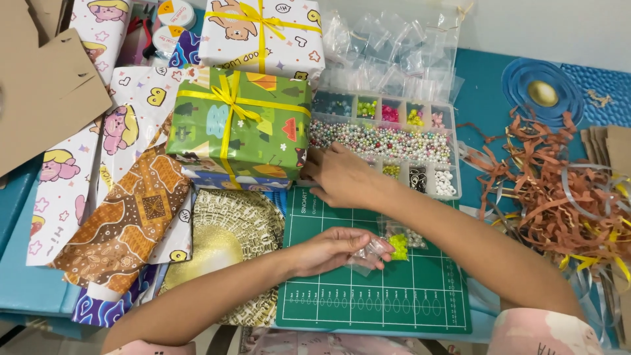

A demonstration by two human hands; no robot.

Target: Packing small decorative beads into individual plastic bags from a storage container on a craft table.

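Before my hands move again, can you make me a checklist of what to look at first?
1. Small clear bag pinched in left hand: ok.
2. Green beads inside the bag, none spilled: cannot tell.
3. Right hand at the bead box edge, beside the green gift box: ok.
4. Bead box lid open: ok.
5. Cutting mat bare under the hands: ok.
6. Ribbon pile clear of the mat: ok.

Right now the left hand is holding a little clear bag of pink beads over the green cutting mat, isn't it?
Not quite: the beads are yellow-green, not pink. The head view shows the left hand holding the little clear bag of yellow-green beads over the green cutting mat.
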